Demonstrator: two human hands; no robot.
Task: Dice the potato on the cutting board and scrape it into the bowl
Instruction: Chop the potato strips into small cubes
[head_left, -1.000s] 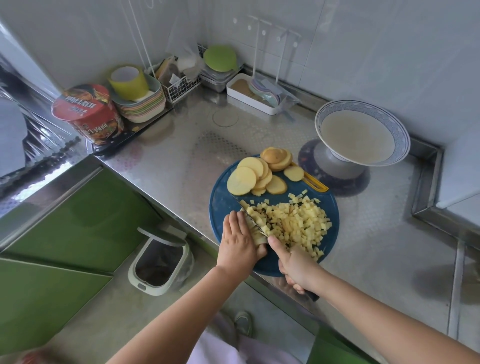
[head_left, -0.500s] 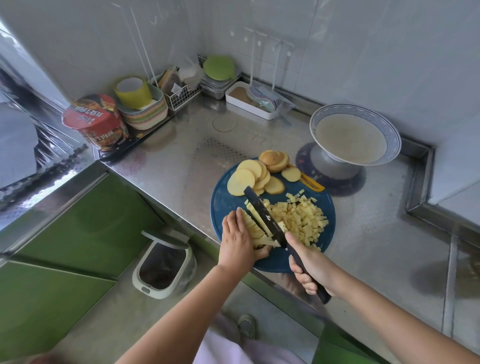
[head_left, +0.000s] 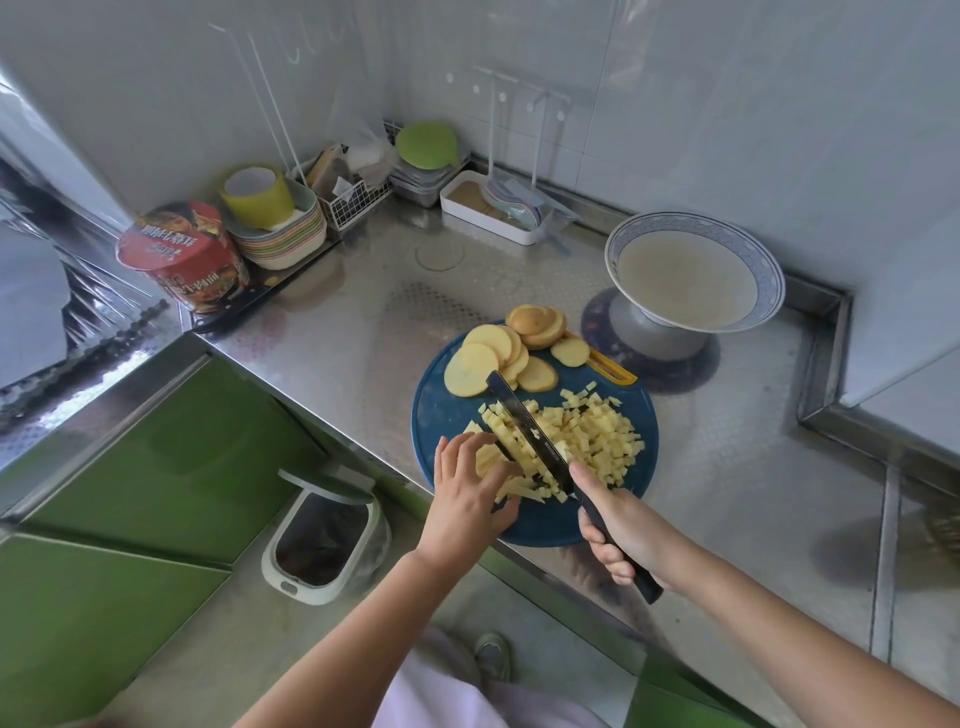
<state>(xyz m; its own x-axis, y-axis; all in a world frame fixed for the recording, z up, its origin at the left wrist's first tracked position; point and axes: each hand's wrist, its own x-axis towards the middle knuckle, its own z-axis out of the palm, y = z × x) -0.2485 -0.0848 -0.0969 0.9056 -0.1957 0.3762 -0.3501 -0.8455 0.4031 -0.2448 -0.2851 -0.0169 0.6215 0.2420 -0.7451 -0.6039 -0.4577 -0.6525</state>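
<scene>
A round blue cutting board (head_left: 447, 410) lies at the counter's front edge. Potato slices (head_left: 498, 358) are fanned at its far side, and a heap of diced potato (head_left: 597, 436) covers its right half. Potato strips (head_left: 506, 457) lie near its front left. My left hand (head_left: 467, 493) rests on these strips with fingers curled over them. My right hand (head_left: 623, 530) grips the handle of a black knife (head_left: 524, 431), whose blade lies across the strips, tip pointing away. A blue-rimmed white bowl (head_left: 693, 270) stands behind the board on the right.
At the back left stand a red instant-noodle cup (head_left: 182, 254), a stack of bowls with a yellow cup (head_left: 275, 223), a wire basket (head_left: 353, 197) and a white tray (head_left: 493, 213). A bin (head_left: 322, 535) sits on the floor below the counter edge.
The knife came up from a cut and now lies tilted across the strips. My left hand shifted slightly along the strips, its fingers spread more.
</scene>
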